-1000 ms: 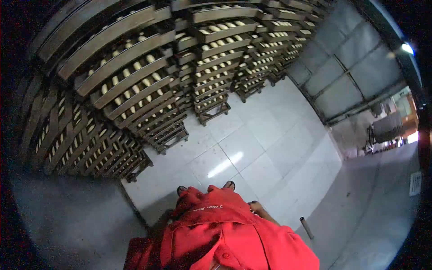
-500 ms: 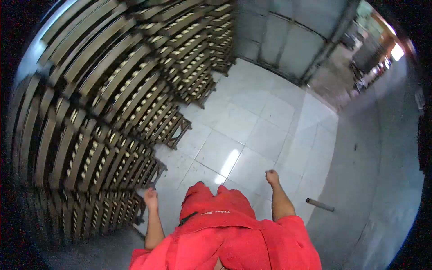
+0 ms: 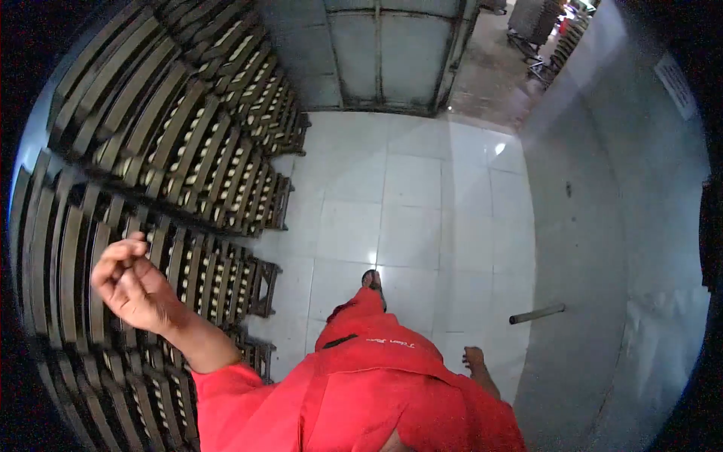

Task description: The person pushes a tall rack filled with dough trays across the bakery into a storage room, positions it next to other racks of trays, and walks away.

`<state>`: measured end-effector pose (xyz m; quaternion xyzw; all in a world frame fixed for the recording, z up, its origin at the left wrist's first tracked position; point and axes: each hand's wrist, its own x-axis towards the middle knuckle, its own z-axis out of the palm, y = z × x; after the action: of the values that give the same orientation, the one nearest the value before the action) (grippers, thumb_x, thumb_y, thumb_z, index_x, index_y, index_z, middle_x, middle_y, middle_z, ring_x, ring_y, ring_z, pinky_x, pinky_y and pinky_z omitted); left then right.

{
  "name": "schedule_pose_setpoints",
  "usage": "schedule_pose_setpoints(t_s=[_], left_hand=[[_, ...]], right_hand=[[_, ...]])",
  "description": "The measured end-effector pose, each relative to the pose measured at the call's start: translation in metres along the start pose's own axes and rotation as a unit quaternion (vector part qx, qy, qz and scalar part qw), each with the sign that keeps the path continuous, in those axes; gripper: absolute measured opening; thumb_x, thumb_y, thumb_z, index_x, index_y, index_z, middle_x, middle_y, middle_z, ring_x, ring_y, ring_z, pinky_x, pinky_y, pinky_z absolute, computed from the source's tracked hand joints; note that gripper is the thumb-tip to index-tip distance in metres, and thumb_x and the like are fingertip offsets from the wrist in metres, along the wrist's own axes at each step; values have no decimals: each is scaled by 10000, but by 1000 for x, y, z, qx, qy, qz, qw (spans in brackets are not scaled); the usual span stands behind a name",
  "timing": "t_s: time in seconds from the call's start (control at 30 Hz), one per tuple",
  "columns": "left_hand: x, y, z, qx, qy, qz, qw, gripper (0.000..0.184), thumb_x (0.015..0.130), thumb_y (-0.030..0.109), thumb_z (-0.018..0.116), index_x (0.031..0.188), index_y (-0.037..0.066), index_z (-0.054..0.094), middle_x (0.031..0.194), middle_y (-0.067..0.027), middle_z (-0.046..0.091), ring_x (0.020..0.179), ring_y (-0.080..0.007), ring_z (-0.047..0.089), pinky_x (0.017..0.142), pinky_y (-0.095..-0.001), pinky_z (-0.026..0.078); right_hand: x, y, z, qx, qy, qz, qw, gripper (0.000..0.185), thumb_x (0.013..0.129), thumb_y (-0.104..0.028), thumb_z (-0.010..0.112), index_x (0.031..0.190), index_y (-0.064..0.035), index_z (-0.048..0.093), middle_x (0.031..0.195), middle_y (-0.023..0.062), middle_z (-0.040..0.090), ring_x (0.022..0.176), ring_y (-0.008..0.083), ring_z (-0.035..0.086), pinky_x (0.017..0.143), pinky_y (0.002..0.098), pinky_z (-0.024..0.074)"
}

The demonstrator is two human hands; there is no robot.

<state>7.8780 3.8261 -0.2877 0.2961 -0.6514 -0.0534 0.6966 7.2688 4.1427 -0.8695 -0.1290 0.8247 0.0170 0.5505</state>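
My left hand (image 3: 135, 290) is raised at the left, in front of the stacked racks (image 3: 173, 151). Its fingers are loosely curled and apart, and nothing shows between them. Low on the right, my right hand (image 3: 474, 357) hangs beside the red clothing (image 3: 376, 377); it is small in view and its fingers cannot be made out well. Pale elongated pieces (image 3: 218, 151) lie in rows on the rack trays. One foot (image 3: 372, 280) shows on the floor in front of the clothing.
White tiles (image 3: 410, 226) cover the floor. A pipe (image 3: 536, 313) sticks out of the grey wall (image 3: 580, 226) at the right. Metal panels (image 3: 376, 60) stand ahead, beside an opening (image 3: 493, 83) with dark equipment (image 3: 536, 19) beyond it.
The view has turned to the right, and the opening sits nearer the top centre. My left hand has risen in front of the racks. My right hand has dropped lower beside the clothing.
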Motion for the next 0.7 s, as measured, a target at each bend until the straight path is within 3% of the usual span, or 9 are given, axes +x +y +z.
schedule_pose_setpoints(t_s=[0.1,0.17,0.27,0.3,0.33,0.43,0.47,0.6,0.7], left_hand=[[48,-25,29,-110,-52,115,986,163,912,264,524,917,102,524,848,-30,487,790,-203,400,906,-472,370],[75,-34,62,-47,-21,232,971,302,920,419,488,1020,152,586,1003,-5,559,905,-203,459,849,-425,338],[102,-27,99,-147,48,363,919,440,891,541,409,995,186,647,910,-37,642,886,-251,555,856,-498,379],[120,-29,135,-27,184,467,865,524,896,533,426,1225,134,349,1207,-58,387,1107,-242,413,948,-482,357],[138,-31,172,89,357,517,773,812,901,525,443,1456,81,50,1504,-79,133,1328,-233,270,1040,-467,336],[141,-46,225,-133,201,555,796,604,940,418,401,1392,59,222,1397,-93,288,1235,-196,370,1011,-433,376],[145,-54,239,-143,172,541,811,605,939,420,402,1392,60,224,1397,-94,288,1237,-198,368,1012,-435,372],[160,-85,269,-53,132,519,843,609,935,425,406,1391,61,229,1397,-96,288,1241,-206,361,1017,-440,359],[173,-101,287,8,122,516,848,612,933,429,410,1390,63,233,1397,-98,289,1244,-212,355,1020,-444,350]], right_hand=[[-67,-13,-16,184,69,89,976,238,861,-308,547,839,-73,583,762,70,617,594,197,614,480,370,473],[-70,-38,-11,228,66,72,969,233,857,-310,556,850,-79,585,752,65,615,578,191,607,465,360,464],[-35,-82,2,225,17,-2,974,228,851,-315,570,866,-88,588,737,58,612,555,182,596,443,345,451],[-22,-99,7,214,-1,-29,976,227,850,-316,574,871,-90,588,732,55,611,547,179,593,436,340,446],[-9,-118,10,202,-17,-53,978,226,848,-317,579,877,-93,589,728,53,610,539,177,589,429,335,442],[28,-184,8,150,-65,-118,979,225,842,-321,592,893,-102,592,713,46,606,515,168,579,407,320,429],[42,-209,3,134,-78,-137,978,226,840,-323,597,898,-105,593,708,43,605,507,165,575,400,315,424],[103,-320,-51,189,-148,-166,957,230,832,-328,615,920,-116,597,689,34,601,476,154,561,371,294,406],[135,-432,-119,136,-131,-210,959,273,823,-346,623,958,-110,588,716,51,612,498,162,567,379,304,415]])
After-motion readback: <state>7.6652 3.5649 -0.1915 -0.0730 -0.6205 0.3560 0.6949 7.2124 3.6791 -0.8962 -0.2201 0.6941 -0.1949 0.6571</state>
